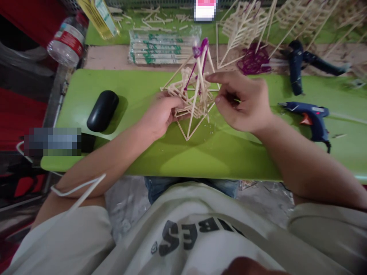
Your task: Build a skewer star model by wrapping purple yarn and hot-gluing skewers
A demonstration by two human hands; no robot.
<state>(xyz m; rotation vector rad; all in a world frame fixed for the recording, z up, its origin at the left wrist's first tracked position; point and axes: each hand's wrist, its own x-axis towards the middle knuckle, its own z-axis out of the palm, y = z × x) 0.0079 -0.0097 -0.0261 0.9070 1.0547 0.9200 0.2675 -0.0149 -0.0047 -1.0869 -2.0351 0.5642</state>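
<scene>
A frame of thin wooden sticks point(197, 103) stands on the green table, its tall slanted legs meeting at a top wrapped in purple yarn point(200, 47). Purple strands run down from that top into the woven stick part. My left hand point(164, 112) grips the lower left side of the woven part, thumb on top. On the right, my right hand point(243, 99) is beside the frame, index finger stretched toward a slanted leg and the other fingers curled. No object shows in it; whether the fingertip touches the leg is unclear.
A black case point(102, 110) lies left on the green table point(229, 160). A blue glue gun point(311, 112) rests at right, dark tool point(296, 68) behind it. Packaged sticks point(160, 51), purple yarn point(254, 59) and more stick frames point(245, 23) are at the back. Bottles point(69, 42) stand upper left.
</scene>
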